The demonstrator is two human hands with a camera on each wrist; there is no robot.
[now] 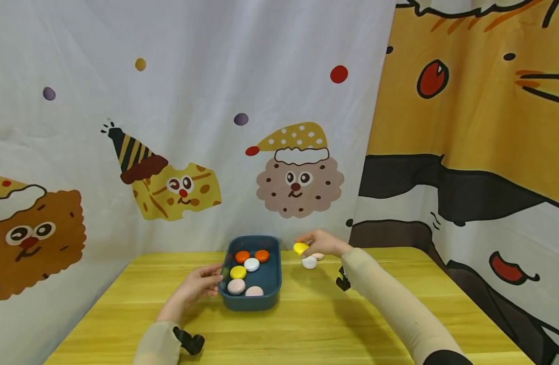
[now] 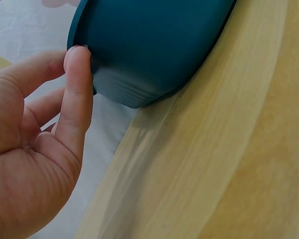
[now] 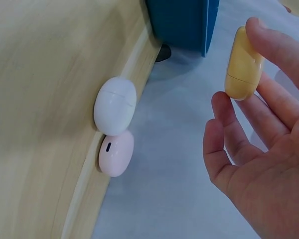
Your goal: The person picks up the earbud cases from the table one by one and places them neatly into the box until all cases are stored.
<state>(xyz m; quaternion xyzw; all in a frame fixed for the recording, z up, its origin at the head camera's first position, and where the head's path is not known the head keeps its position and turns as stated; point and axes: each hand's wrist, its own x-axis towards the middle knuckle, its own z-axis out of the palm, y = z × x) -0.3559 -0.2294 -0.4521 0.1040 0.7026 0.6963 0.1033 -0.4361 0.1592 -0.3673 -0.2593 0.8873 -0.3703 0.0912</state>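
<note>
My right hand holds a yellow earbud case between thumb and fingers, raised above the table to the right of a dark blue bin. Below that hand, a white earbud case touches a pink earbud case with a small dark slot. My left hand grips the bin's left side, its thumb at the rim. Inside the bin lie several more cases: two orange, a white, a yellow and two pale pink ones.
The wooden table ends at the back against a white cartoon-print curtain. An orange, black and white printed curtain hangs along the right. Dark wrist mounts sit on both forearms.
</note>
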